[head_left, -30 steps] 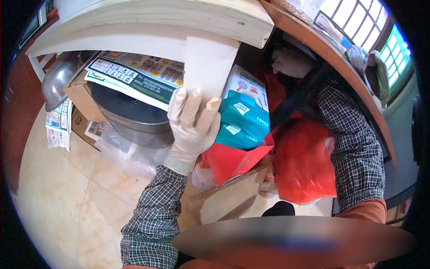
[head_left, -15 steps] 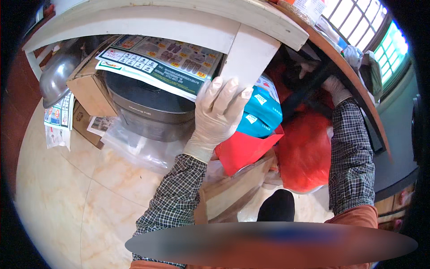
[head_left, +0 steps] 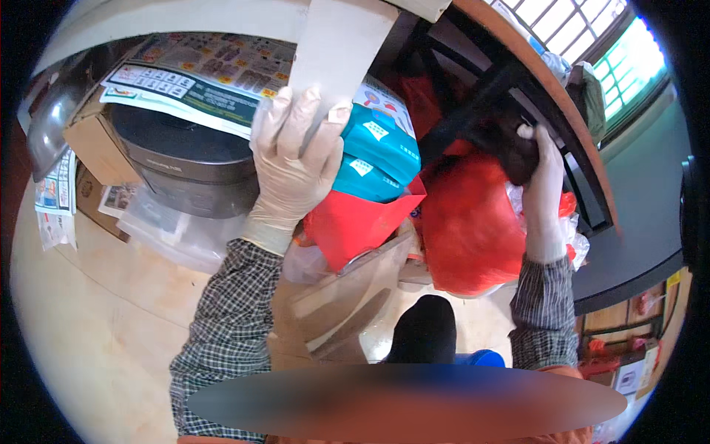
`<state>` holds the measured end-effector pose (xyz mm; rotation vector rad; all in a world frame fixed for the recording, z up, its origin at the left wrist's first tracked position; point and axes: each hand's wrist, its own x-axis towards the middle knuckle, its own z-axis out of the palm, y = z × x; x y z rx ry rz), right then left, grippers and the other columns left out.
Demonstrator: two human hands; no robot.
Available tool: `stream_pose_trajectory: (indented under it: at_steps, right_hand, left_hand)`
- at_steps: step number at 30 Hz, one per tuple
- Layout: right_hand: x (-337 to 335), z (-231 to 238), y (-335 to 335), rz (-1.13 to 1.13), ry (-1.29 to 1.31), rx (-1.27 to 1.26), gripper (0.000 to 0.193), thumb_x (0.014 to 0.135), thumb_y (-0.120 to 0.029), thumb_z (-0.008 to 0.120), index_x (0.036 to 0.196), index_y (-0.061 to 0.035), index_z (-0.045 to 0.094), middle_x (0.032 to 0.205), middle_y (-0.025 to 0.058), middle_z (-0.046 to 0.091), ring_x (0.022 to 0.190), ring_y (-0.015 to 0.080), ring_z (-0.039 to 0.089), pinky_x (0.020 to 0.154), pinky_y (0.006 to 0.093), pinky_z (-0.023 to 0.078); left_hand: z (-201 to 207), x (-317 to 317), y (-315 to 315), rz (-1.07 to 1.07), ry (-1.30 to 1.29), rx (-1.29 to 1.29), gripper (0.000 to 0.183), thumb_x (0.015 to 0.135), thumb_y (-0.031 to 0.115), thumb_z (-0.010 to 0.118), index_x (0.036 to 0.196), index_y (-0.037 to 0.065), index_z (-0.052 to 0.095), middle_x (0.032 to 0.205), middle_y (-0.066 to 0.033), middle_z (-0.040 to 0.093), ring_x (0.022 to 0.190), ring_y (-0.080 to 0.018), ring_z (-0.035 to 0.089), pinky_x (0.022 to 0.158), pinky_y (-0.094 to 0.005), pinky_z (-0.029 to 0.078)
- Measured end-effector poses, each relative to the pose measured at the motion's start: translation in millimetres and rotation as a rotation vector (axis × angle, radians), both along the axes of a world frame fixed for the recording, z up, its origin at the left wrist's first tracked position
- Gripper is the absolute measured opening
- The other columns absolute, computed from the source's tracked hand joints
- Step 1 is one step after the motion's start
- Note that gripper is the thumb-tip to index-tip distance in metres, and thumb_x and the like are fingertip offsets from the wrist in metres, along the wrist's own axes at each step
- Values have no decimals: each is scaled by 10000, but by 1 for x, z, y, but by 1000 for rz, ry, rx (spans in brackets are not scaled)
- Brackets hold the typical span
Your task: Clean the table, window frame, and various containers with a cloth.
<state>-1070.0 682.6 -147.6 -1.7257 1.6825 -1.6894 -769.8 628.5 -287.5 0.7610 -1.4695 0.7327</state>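
Observation:
My left hand (head_left: pixel 299 152), in a pale glove, is closed on the white table leg (head_left: pixel 344 44), fingers up along its face. My right hand (head_left: pixel 544 185), also gloved, is under the brown-edged table, closed on a dark, soft-looking cloth (head_left: pixel 510 148) beside the black metal frame (head_left: pixel 473 111). Its exact shape is lost in shadow. Below the cloth sits a red plastic bag (head_left: pixel 470 229). Between my hands, teal packages (head_left: pixel 381 144) stand in a red paper bag (head_left: pixel 362 222).
Under the white table are a dark round appliance (head_left: pixel 185 152) with leaflets (head_left: pixel 200 92) on top, a cardboard box (head_left: pixel 103 144) and a metal bowl (head_left: pixel 48 137). A wooden board (head_left: pixel 347 303) leans near my foot (head_left: pixel 423 325). The brown table edge (head_left: pixel 547 74) curves past my right arm.
The view has shifted right, so things sit further left. My right hand has turned and drawn back toward me with the dark cloth. My left hand stays on the table leg.

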Motion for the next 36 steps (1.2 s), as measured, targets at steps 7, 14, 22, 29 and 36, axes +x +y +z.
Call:
stream_pose_trajectory:
  at_steps: [7,14,22,29,36]
  right_hand:
    - [60,-26,64,381,-238,95,321,977,-208,396,1149,-5,577,1196,97,570,1134,202,519,1024,326,357]
    - [84,21,77,149,568,-58,374,971,-202,366,1238,-16,550,1102,106,618,992,183,581,861,303,466]
    - [-21,87,5,-284,952,-373,488,1002,-365,312,1083,-32,661,1135,112,619,1131,268,512,1058,357,269]
    - [-11,88,-1,-195,672,-222,485,992,-356,352,1010,1,679,1012,109,657,990,198,569,936,297,373]
    - [-14,86,-5,-169,633,-207,453,974,-345,402,1009,9,684,957,89,681,930,143,591,881,261,409]
  left_hand:
    - [46,-55,97,-809,141,526,663,720,156,713,1319,19,462,1317,-267,421,1252,-393,404,1049,-438,335]
    - [63,-96,86,-1031,605,555,617,780,-27,582,1366,-10,389,1345,-214,435,1236,-341,435,1048,-351,334]
    - [138,-116,39,-1158,1159,470,387,915,88,451,1272,-59,424,1116,-160,566,979,-223,537,905,-303,419]
    - [156,-182,-24,-1409,1247,451,535,847,-70,450,1364,-47,316,1270,-289,440,1158,-400,448,1016,-369,344]
    - [146,-192,-86,-32,119,627,263,882,116,455,964,57,697,994,-140,676,953,-270,638,850,-399,486]
